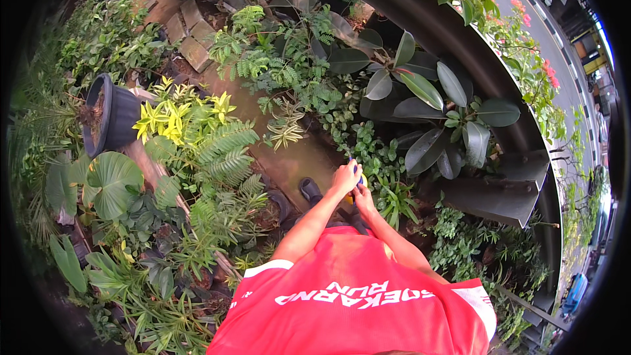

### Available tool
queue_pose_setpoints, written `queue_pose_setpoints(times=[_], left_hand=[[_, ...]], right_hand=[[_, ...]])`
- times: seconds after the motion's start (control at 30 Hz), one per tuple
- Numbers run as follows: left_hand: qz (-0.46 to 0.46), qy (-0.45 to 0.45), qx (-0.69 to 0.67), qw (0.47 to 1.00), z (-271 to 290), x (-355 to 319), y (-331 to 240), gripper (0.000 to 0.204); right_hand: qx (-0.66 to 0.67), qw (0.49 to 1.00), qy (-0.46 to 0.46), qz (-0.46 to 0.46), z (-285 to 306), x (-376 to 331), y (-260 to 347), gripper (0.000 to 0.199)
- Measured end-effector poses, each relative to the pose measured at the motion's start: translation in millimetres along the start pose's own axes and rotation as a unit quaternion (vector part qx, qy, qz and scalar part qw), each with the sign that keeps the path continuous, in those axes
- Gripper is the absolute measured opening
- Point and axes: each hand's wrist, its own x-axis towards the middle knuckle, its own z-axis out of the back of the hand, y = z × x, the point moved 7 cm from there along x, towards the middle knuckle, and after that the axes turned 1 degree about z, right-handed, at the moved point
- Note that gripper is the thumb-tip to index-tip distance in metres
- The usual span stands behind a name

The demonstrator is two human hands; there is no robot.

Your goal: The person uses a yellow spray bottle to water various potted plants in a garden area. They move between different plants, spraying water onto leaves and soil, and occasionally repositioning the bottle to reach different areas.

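Red shirt [348,289] spreads below left hand [346,175] and right hand [364,198], their grip wrapped round a blue-yellow tool [359,180], seemingly for steadiness.

White capital letters [358,294] run in two lines across the red shirt [328,329] (upside down from here). Smaller white print [240,299] near the left sleeve is unreadable.

So a narrow grey-brown paved path [279,154] runs up the middle. Left of it: a bushy yellow-green leafy plant [187,115], then a round black plastic pot [121,118] further left. Square tan slabs [195,56] lie ahead. Right side: a broad-leaved dark-green plant [427,95], a long curved black barrier [483,49] behind it, grey road [549,36] beyond. A small blue-and-yellow tool [360,180] is in the bare left hand [345,177] and bare right hand [363,199], near the path's right edge.
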Motion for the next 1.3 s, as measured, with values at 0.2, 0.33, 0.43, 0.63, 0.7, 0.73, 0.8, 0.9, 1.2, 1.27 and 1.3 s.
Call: queue_pose_setpoints(times=[0.2,0.33,0.43,0.63,0.7,0.73,0.8,0.9,1.2,1.27,1.3], left_hand=[[-0.019,-0.004,-0.018,1.000,13.4,10.7,4.1,0.027],[-0.034,-0.004,-0.030,0.999,20.6,13.4,-5.4,0.026],[-0.037,-0.002,-0.036,0.999,25.8,16.1,-6.9,0.026],[-0.037,-0.012,-0.018,0.999,31.6,25.4,-0.6,0.026],[-0.036,-0.006,-0.006,0.999,30.6,29.1,-0.2,0.027],[-0.037,-0.003,0.000,0.999,30.7,31.6,-1.2,0.027],[-0.036,-0.002,0.002,0.999,31.0,36.7,-4.6,0.027],[-0.031,0.000,0.010,0.999,32.0,46.5,-11.2,0.028],[-0.027,-0.014,0.059,0.998,57.9,85.7,-41.1,0.029],[-0.016,-0.016,0.058,0.998,61.6,90.0,-47.0,0.029],[-0.006,-0.014,0.056,0.998,61.4,91.8,-49.0,0.029]], right_hand=[[0.014,1.000,0.017,-0.022,-14.2,2.8,11.3,0.018],[0.006,0.999,0.017,-0.027,-12.7,8.4,11.6,0.019],[0.004,1.000,0.017,-0.021,-17.2,8.9,20.3,0.019],[-0.022,0.999,0.023,-0.026,-22.8,19.4,24.0,0.021],[-0.020,0.999,0.020,-0.027,-23.7,21.5,28.4,0.021],[-0.010,0.999,0.020,-0.028,-24.0,22.5,31.0,0.021],[-0.005,0.999,0.027,-0.031,-23.4,27.1,34.2,0.021],[-0.011,0.999,0.037,-0.023,-19.3,40.8,34.5,0.023],[0.051,0.995,0.079,0.025,-28.7,79.2,71.2,0.027],[0.058,0.994,0.094,0.019,-28.3,88.0,74.6,0.024],[0.058,0.993,0.099,0.019,-27.9,94.6,73.1,0.023]])
